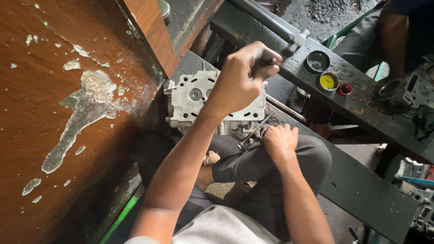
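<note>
A grey metal engine cylinder head rests on the dark bench in front of my knees. My left hand is raised above it, fingers closed around a thin dark tool that points down toward the head. My right hand lies on my right knee at the head's near edge, gripping a small metal part with thin rods sticking out of it.
A worn brown painted wall fills the left. On the black bench beyond stand a round dark tin, a yellow-filled tin and a small red cap. Another person sits at the top right beside a second engine part.
</note>
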